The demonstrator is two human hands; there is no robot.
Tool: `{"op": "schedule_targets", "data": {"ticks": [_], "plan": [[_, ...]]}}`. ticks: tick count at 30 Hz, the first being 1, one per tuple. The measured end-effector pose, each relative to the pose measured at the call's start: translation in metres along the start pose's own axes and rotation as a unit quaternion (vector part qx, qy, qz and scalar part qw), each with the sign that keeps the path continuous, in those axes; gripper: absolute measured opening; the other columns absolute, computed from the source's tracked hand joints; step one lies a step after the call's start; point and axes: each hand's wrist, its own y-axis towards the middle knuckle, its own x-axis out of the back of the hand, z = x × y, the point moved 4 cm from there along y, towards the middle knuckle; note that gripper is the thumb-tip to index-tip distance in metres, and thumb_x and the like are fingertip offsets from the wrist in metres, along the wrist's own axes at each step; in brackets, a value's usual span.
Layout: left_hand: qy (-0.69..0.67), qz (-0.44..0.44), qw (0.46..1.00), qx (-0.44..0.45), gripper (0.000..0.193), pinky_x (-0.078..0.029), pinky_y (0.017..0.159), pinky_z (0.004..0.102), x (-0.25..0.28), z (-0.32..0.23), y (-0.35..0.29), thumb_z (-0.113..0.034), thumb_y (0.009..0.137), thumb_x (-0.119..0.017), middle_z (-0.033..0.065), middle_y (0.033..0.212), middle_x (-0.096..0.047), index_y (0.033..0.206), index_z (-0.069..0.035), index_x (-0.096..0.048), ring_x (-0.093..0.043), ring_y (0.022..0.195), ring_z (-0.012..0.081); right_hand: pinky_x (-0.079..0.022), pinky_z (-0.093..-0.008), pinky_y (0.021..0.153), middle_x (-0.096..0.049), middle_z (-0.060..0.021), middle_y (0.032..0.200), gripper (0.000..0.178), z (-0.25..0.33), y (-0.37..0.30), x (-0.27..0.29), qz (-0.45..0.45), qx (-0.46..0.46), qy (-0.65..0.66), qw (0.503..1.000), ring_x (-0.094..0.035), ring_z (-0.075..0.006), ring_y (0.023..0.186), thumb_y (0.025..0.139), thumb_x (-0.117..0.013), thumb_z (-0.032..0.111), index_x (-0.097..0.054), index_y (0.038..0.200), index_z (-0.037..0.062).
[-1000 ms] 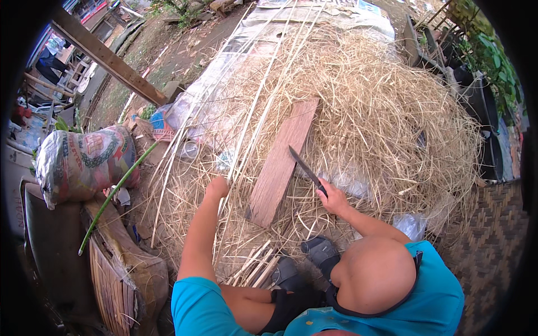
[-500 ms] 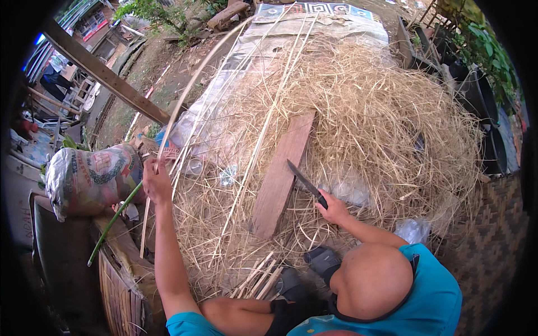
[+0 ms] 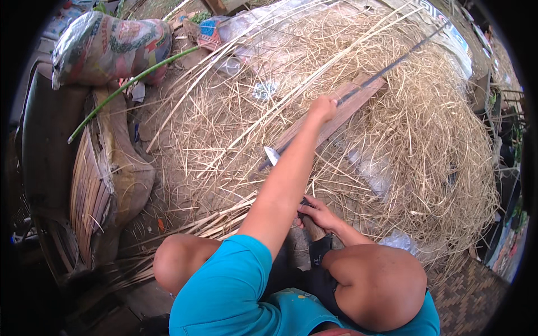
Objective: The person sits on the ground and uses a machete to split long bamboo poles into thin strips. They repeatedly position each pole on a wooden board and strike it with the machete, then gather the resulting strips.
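Soft, even daylight lit the heap of pale, dry, straw-like strips (image 3: 431, 140), leaving only faint shadows, while the crumpled clear plastic (image 3: 399, 242) gave off small glints. The lower left corner lay in gloom, and black fisheye vignetting ringed the bowed, softened edges.

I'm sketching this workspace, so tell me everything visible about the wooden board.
The board is long, flat and brown, apparently wood. It lies slantwise, far end to the right, among loose pale strips. A long dark strip passes over it; the left hand and forearm hide part, leaving contact there unclear.
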Motion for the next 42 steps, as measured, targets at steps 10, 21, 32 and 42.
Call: {"op": "schedule_targets", "data": {"ticks": [10,21,32,42], "plan": [[0.057,-0.1,0.991,-0.062,0.032,-0.055,0.091,0.0476,-0.062,-0.04,0.026,-0.023,0.101,-0.051,0.0262,0.111,-0.071,0.115,0.002,-0.065,-0.069,0.105,0.0399,-0.054,-0.0315,0.061,-0.067,-0.0096,0.088,0.039,0.128,0.013,0.072,-0.26,0.106,-0.272,0.921,-0.065,-0.0155,0.071,0.102,-0.054,0.026,-0.052,0.127,-0.0037],[0.084,-0.063,0.984,-0.141,0.041,-0.055,0.086,0.0466,-0.06,-0.036,0.025,-0.036,0.104,-0.048,0.025,0.101,-0.072,0.119,0.0,-0.06,-0.071,0.101,0.0361,-0.057,-0.0368,0.064,-0.069,-0.0127,0.083,0.028,0.116,0.018,0.041,-0.201,0.052,-0.333,0.92,-0.066,-0.0182,0.069,0.1,-0.055,0.019,-0.062,0.114,-0.0042],[0.038,-0.083,0.987,-0.131,0.035,-0.052,0.091,0.0486,-0.054,-0.027,0.025,-0.033,0.102,-0.049,0.0196,0.106,-0.073,0.111,-0.009,-0.074,-0.069,0.104,0.037,-0.057,-0.0358,0.063,-0.073,-0.0158,0.088,0.042,0.093,0.031,0.059,-0.19,0.039,-0.347,0.918,-0.072,-0.0196,0.074,0.098,-0.057,0.022,-0.056,0.129,-0.0062],[0.118,-0.034,0.981,-0.151,0.046,-0.052,0.09,0.0467,-0.046,-0.054,0.011,-0.042,0.103,-0.048,0.0175,0.105,-0.074,0.106,-0.004,-0.073,-0.07,0.101,0.0348,-0.058,-0.0362,0.064,-0.074,-0.0146,0.091,0.051,0.072,0.011,-0.013,0.003,0.241,-0.597,0.765,-0.073,-0.0194,0.074,0.098,-0.06,0.021,-0.047,0.14,-0.0036]]}}
